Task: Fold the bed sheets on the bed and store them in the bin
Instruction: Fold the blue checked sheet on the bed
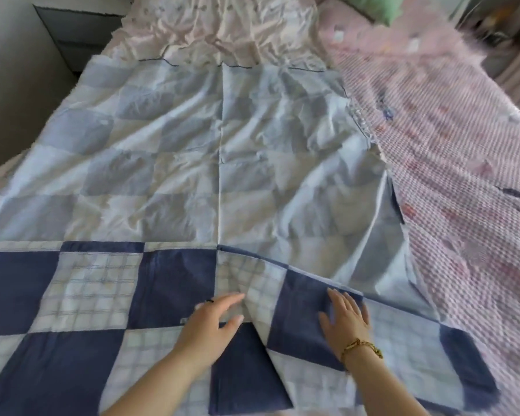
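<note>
- The blue checked bed sheet [192,151] lies spread over the bed and fills the middle of the frame with its pale reverse side up. It is the task's thing in hand.
- Along the bottom of the frame its near edge is turned over as a folded band [72,295] that shows the dark blue and plaid face. This looks like the sheet's first fold.
- The left hand [213,322], at lower centre, lies on the band with fingers straight and spread and the thumb apart, pinching nothing. It sits just left of a raised crease [252,319] running down through the band, probably to hold the cloth flat there.
- The right hand [345,319], just right of that crease, rests palm down on a dark square with fingers straight and slightly fanned, gripping nothing. Placed on either side like this, the hands can press the ridge outward.
- Toward the right the band's edge slants downward, so the fold does not seem squared yet.
- A gold bracelet [362,346] circles the right wrist, and a dark ring [209,301] sits on a left finger.
- A pink sheet [448,145] lies along the right of the frame, overlapping the checked sheet's edge. A crumpled pale floral sheet [222,25] lies at the top, and a green pillow [370,7] sits at upper right.
- A dark cabinet [78,37] stands at upper left.
- The bin is not in view, so storing looks well ahead.
</note>
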